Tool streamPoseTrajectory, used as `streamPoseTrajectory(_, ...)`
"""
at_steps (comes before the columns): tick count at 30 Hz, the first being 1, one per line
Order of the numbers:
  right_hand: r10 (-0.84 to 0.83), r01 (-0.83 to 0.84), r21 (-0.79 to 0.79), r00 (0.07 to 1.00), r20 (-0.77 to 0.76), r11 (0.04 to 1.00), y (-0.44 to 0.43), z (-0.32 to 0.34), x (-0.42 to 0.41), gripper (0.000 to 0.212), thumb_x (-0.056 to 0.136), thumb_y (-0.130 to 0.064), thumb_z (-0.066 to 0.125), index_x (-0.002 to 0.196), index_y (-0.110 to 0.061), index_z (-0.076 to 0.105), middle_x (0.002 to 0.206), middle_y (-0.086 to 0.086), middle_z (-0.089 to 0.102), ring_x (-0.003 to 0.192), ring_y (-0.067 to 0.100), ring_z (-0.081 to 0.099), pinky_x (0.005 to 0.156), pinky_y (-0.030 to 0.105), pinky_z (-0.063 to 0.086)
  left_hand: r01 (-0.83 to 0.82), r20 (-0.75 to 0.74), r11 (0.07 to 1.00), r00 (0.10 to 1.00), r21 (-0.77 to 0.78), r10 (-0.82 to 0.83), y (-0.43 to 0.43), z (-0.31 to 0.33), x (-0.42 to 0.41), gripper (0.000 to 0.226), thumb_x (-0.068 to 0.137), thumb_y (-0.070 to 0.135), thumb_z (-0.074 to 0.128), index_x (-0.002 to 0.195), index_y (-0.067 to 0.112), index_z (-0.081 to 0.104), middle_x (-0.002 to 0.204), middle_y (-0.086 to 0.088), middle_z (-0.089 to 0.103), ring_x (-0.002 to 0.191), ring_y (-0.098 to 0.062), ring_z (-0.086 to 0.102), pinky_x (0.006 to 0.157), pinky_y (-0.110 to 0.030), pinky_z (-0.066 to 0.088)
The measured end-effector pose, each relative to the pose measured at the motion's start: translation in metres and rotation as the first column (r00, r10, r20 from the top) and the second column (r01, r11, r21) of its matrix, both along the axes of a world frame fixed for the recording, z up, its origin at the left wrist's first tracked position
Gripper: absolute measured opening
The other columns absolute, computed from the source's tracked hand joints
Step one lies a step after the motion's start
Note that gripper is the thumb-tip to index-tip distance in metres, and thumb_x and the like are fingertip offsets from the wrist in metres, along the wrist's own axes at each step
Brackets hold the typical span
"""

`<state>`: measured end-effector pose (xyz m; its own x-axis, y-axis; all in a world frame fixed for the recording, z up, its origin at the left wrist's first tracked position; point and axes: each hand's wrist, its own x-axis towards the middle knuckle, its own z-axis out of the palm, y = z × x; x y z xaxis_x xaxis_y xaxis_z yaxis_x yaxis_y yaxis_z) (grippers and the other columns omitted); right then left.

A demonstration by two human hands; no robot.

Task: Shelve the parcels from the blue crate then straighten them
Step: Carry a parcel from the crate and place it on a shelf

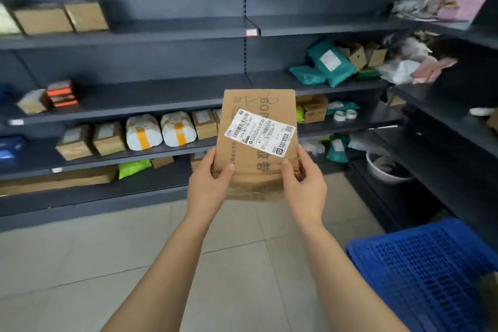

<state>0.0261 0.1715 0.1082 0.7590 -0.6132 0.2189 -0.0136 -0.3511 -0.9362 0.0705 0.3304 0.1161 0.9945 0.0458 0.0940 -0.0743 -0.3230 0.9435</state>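
racks (167, 94): dark grey shelving fills the wall ahead of me and runs on down my right side, several tiers high, with goods scattered along most tiers
floor (80, 250): pale tiles, under both my outstretched arms
blue crate (431, 272): stands on the floor at my lower right, close to the right-hand shelving, its perforated wall towards me (what lies inside I cannot tell)
parcel (256, 170): a flat brown cardboard one, upright in the air in front of the middle tiers, touching no shelf, carried between my two hands by its lower part
shelved row: on the tier behind the parcel and to its left, two brown boxes (109, 137) stand side by side, then two white bundles (144, 132) banded with yellow tape, then one more brown box partly hidden by the parcel
teal mailers (330, 62): one tier higher and off to the right, leaning against small cardboard boxes
left hand (208, 183): grips the parcel's lower left edge, thumb pressed on the front face, fingers curled round behind
right hand (305, 186): grips the lower right edge the same way, thumb on the front, fingers wrapped round the side
label (260, 132): white shipping sticker with barcodes, stuck askew across the parcel's front, above both thumbs
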Motion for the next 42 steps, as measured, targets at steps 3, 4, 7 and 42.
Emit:
streamPoseTrajectory(3,0.081,-0.081,-0.013,0.996,0.028,0.997,0.025,0.009,0.049,0.046,0.091,-0.027,0.062,0.137,-0.027,0.053,0.109,-0.007,0.056,0.101,0.011,0.056,0.093,0.030,0.046,-0.082,0.017,0.997,0.996,-0.001,0.082,0.029,0.005,0.038,0.050,0.092,0.023,0.060,0.140,0.029,0.047,0.118,0.016,0.061,0.091,0.005,0.057,0.078,-0.015,0.048)
streamPoseTrajectory(4,0.107,-0.106,-0.019,0.994,0.037,0.994,0.032,0.011,0.067,0.046,0.091,-0.026,0.062,0.136,-0.027,0.055,0.109,-0.004,0.057,0.099,0.011,0.056,0.093,0.031,0.046,-0.108,0.015,0.994,0.994,0.001,0.108,0.037,0.007,0.052,0.051,0.093,0.024,0.059,0.141,0.029,0.045,0.115,0.017,0.060,0.086,0.007,0.056,0.068,-0.009,0.046)
streamPoseTrajectory(7,0.187,-0.185,-0.039,0.981,0.049,0.982,0.052,0.019,0.121,0.044,0.091,-0.024,0.061,0.135,-0.026,0.055,0.116,-0.003,0.056,0.101,0.008,0.054,0.089,0.025,0.042,-0.185,0.014,0.983,0.983,0.021,0.185,0.058,0.014,0.093,0.053,0.094,0.029,0.058,0.143,0.032,0.041,0.116,0.015,0.058,0.090,-0.001,0.057,0.073,-0.020,0.051)
streamPoseTrajectory(42,0.535,-0.466,-0.309,0.821,0.200,0.829,0.263,0.200,0.682,0.081,0.072,-0.048,0.079,0.142,-0.033,0.042,0.138,-0.008,0.048,0.123,0.010,0.046,0.100,0.031,0.041,-0.309,0.400,0.921,0.895,0.239,0.196,0.289,0.193,0.614,0.092,0.074,0.031,0.081,0.147,0.025,0.026,0.138,0.006,0.047,0.125,-0.014,0.045,0.091,-0.027,0.039)
